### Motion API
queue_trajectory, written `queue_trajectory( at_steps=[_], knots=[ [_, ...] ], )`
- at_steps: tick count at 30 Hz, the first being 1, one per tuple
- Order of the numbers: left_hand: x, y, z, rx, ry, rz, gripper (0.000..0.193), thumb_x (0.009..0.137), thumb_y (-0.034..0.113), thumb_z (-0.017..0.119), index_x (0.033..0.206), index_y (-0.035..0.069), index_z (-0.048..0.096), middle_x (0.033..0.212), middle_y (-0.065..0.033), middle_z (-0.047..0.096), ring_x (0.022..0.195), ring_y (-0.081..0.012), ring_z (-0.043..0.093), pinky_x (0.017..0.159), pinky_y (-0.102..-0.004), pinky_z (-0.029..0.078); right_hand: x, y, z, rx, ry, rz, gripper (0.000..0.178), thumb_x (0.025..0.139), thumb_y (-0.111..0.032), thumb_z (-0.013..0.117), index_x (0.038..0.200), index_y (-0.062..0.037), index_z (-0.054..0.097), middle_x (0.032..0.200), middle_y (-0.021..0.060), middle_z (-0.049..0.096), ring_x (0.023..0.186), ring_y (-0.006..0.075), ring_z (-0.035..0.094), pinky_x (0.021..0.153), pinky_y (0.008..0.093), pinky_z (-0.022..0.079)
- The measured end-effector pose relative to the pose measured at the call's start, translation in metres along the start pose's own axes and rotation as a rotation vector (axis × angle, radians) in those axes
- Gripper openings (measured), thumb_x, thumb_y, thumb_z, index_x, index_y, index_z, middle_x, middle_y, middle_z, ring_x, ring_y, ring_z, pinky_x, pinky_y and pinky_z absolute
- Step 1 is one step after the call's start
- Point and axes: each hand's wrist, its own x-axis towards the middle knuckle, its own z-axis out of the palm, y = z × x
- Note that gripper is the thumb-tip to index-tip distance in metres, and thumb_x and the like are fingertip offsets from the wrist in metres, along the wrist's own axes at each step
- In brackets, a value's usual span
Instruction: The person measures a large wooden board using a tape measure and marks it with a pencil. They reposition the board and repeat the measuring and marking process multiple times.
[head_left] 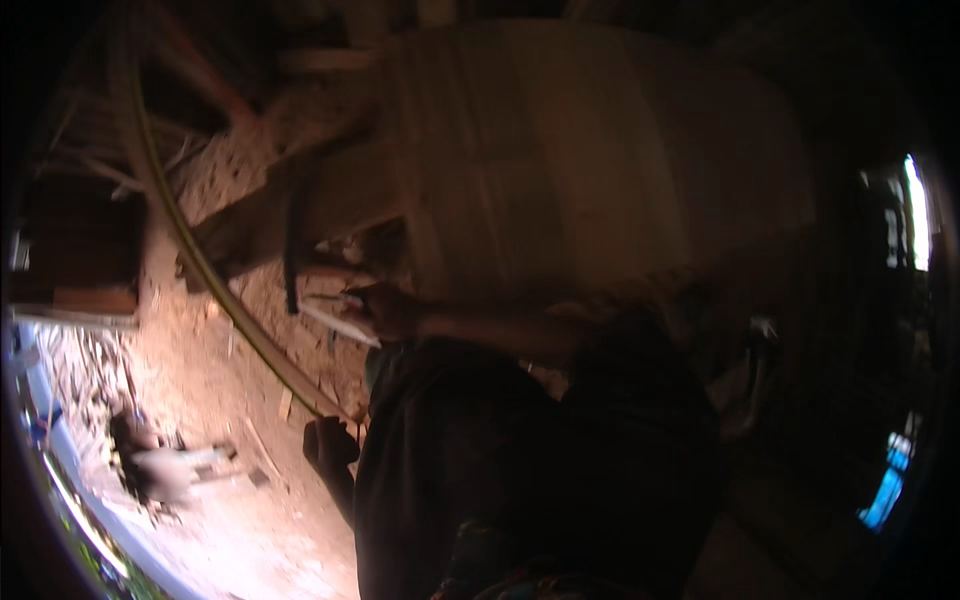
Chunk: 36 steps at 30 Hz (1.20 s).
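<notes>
Two hands: right hand [385, 308] at pale board [560, 150], left hand [328, 447] beside hose [215, 280].

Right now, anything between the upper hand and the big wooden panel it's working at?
Nothing visible. The upper hand is at the lower left edge of the pale wooden panel, holding what looks like a thin light stick; the picture is too dim to be sure. The other hand hangs lower, by the yellow hose on the dirt.

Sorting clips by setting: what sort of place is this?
Probably a rough outdoor work site or a yard under a shelter. The bare dirt ground is littered with wood scraps, a yellowish hose runs across it, and a large pale wooden panel stands ahead. It is dim and blurred.
</notes>
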Motion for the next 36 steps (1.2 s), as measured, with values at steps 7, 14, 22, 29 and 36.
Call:
queue_trajectory(
  at_steps=[7,14,22,29,36],
  knots=[
    [0.022,0.042,0.069,0.033,-0.118,-0.065,0.016,0.099,0.012,0.058,0.09,-0.001,0.062,0.079,-0.0124,0.056,0.072,-0.0247,0.06,0.067,-0.0376,0.048,0.039,-0.022,-0.052,0.097,0.129,-0.201,0.034,0.099,-0.036,0.062,0.114,-0.0062,0.068,0.091,0.0157,0.071,0.095,0.0311,0.071,0.088,0.0418,0.054],
    [0.025,0.048,0.094,-0.064,-0.023,-0.334,0.037,0.1,0.038,0.062,0.094,0.001,0.067,0.071,-0.0073,0.064,0.056,-0.0156,0.058,0.051,-0.0268,0.045,-0.054,-0.008,-0.145,0.168,-0.065,-0.062,0.038,0.096,-0.044,0.066,0.103,-0.0062,0.066,0.091,0.0121,0.069,0.087,0.0176,0.066,0.073,0.0396,0.054],
    [0.024,0.007,0.073,-0.202,0.039,-0.151,0.041,0.1,0.043,0.064,0.087,0.003,0.064,0.067,-0.0058,0.06,0.051,-0.0135,0.053,0.045,-0.0275,0.04,-0.2,0.174,-0.34,-0.243,1.345,0.402,0.043,0.103,-0.04,0.057,0.114,-0.0003,0.069,0.092,0.0104,0.071,0.082,0.0236,0.068,0.072,0.0363,0.056],
    [0.015,0.045,0.096,-0.09,-0.042,-0.257,0.039,0.102,0.039,0.062,0.086,0.004,0.065,0.067,-0.0053,0.06,0.052,-0.0126,0.053,0.048,-0.0268,0.042,-0.072,0.143,-0.331,-0.348,0.931,0.228,0.022,0.099,-0.016,0.055,0.112,-0.0029,0.067,0.101,0.0143,0.068,0.092,0.025,0.064,0.083,0.0396,0.054],
    [-0.001,0.051,0.102,-0.225,-0.081,-0.318,0.032,0.103,0.033,0.062,0.093,0.003,0.067,0.075,-0.008,0.067,0.06,-0.0141,0.062,0.052,-0.0294,0.048,-0.022,0.067,-0.156,-0.257,0.384,-0.43,0.023,0.099,-0.023,0.064,0.1,-0.0012,0.069,0.094,0.0171,0.07,0.087,0.0342,0.071,0.074,0.0466,0.055]
  ],
)
